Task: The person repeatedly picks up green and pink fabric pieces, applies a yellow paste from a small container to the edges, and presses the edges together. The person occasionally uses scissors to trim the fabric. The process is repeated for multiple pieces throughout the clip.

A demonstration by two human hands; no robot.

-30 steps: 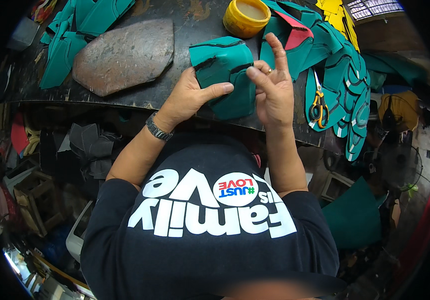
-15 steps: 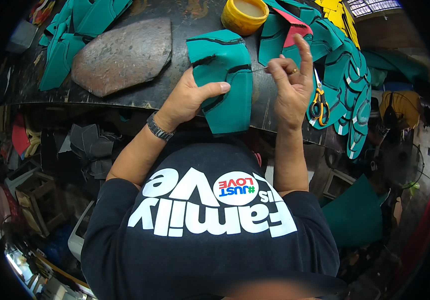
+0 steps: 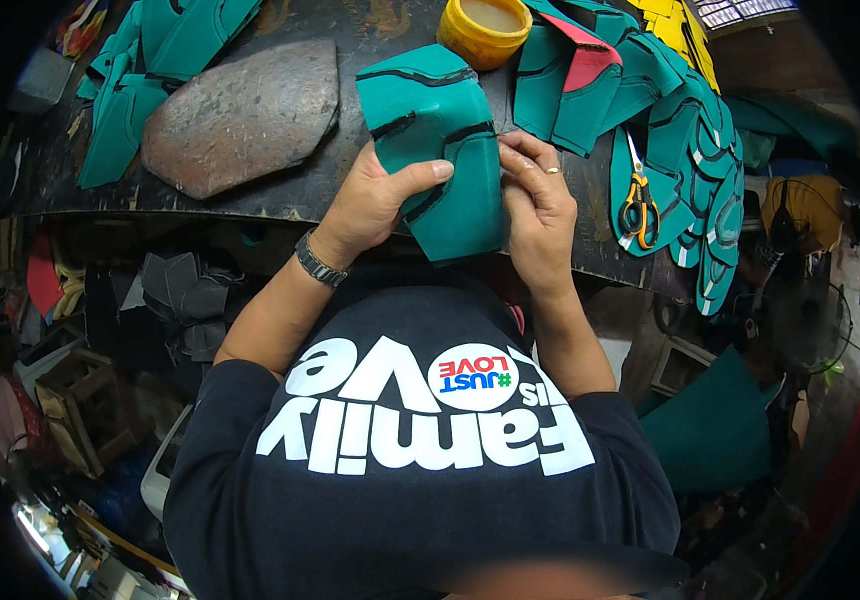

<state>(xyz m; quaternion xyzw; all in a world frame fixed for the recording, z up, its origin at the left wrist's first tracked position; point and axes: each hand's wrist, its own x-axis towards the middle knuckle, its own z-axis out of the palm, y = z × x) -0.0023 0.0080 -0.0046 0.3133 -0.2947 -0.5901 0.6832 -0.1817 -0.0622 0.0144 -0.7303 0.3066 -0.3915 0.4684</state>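
A curved teal sheet piece [image 3: 435, 115] with black bands along its seams is raised over the near edge of the table. My left hand [image 3: 375, 195] grips it from the left, thumb pressed on its face and the other fingers hidden behind it. At its right edge, by the end of a black band, my right hand [image 3: 540, 195] is closed with curled fingers. A thin dark strand shows near those fingertips; whether it is thread or a tool I cannot tell.
On the dark table [image 3: 370, 30] lie a flat stone slab [image 3: 240, 120], a yellow tub [image 3: 485, 35] of pale paste and orange-black scissors [image 3: 638, 210]. Teal pieces [image 3: 690, 130] heap at the right, more teal pieces [image 3: 120, 120] at the left. Yellow pieces [image 3: 680, 30] sit at far right.
My right hand has come left and down from beside the piece to its right edge, its raised finger now curled in. The teal piece has shifted slightly left and up.
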